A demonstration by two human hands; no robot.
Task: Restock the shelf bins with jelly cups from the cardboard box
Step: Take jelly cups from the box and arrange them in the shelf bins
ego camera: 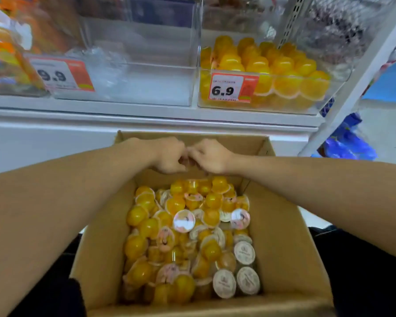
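A single head-worn wide-angle camera looks forward and steeply down from just above the person's own forearms, which enter from the lower left and lower right corners. It looks almost straight into the open cardboard box (281, 225) close below, filling the lower half of the frame. The white shelf (146, 110) crosses the upper part, facing the camera at close range, with its clear bins (142, 65) seen from slightly above. Wide-angle distortion bends the shelf edge and the upright post (357, 88) at right. No second view shares the scene.
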